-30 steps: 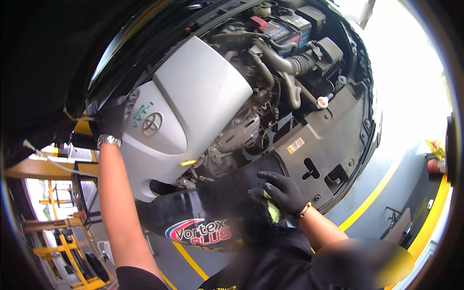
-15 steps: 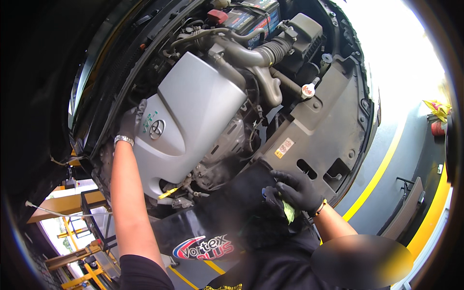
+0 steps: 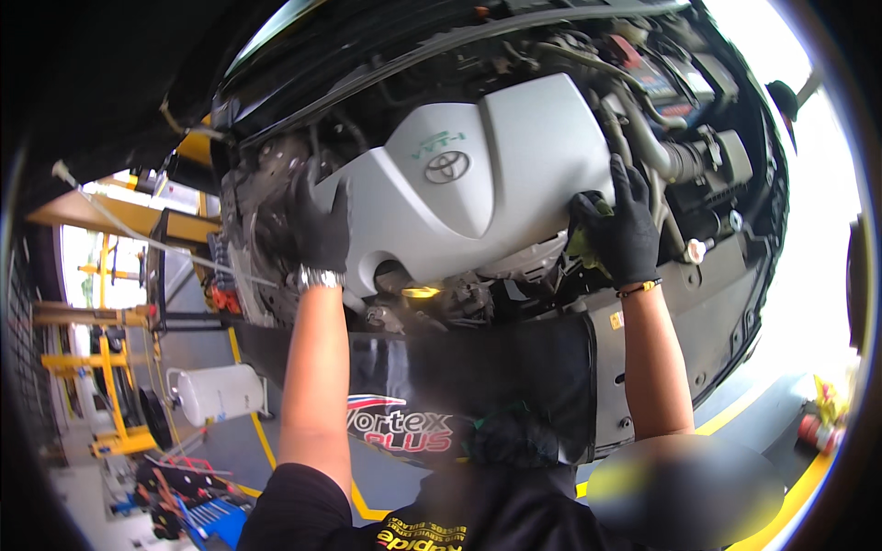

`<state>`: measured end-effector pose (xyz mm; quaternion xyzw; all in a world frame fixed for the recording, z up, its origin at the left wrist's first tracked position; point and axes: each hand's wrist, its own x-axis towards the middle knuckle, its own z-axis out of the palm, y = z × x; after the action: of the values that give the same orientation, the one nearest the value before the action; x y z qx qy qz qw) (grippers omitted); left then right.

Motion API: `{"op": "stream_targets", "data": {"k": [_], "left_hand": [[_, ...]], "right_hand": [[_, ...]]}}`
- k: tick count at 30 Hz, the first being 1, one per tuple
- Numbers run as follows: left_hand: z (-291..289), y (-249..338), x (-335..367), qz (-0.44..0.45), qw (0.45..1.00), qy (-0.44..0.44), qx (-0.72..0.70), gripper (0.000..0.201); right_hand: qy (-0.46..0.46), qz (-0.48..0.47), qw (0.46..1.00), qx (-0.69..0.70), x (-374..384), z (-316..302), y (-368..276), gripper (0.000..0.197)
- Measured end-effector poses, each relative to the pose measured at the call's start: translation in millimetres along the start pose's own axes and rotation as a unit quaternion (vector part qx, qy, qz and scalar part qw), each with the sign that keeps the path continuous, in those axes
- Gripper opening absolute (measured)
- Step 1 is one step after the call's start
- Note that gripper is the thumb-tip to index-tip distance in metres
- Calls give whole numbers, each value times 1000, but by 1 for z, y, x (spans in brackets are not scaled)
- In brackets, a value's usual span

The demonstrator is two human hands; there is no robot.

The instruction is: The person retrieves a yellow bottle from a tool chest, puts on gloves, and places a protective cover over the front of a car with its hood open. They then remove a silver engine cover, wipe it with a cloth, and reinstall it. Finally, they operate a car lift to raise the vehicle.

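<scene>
A silver plastic engine cover with an oval emblem lies across the engine in the open bay. At its left end is my left hand, in a black glove, with thumb and fingers apart; it holds nothing that I can see. My right hand, also black-gloved, is at the cover's right end, its fingertips against the edge. A crumpled yellow-green cloth is bunched in its fingers. Below the cover's front edge shows the yellow dipstick handle.
A black fender cover drapes over the car's front. To the right are a ribbed air intake hose, the battery and a coolant cap. Left on the floor stand a white tank and yellow lifting equipment.
The view has turned, so the engine bay lies more level. My right hand, with the cloth, has moved from in front of me to the cover's right end. My left hand remains at its left.
</scene>
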<state>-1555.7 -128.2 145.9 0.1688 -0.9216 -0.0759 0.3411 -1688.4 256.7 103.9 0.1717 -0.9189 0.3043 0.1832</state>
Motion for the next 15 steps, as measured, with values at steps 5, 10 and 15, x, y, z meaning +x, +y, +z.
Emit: {"op": "stream_targets", "data": {"k": [5,10,15], "left_hand": [[22,-71,-115,-212,953,46,-213,62],[31,-48,-113,-305,932,-7,-194,65],[18,-37,-121,-345,897,-25,-274,65]], "right_hand": [[-32,19,999,-12,10,14,-19,85],[-16,29,999,-33,15,24,-13,77],[-41,-3,998,-57,28,21,-23,71]]}}
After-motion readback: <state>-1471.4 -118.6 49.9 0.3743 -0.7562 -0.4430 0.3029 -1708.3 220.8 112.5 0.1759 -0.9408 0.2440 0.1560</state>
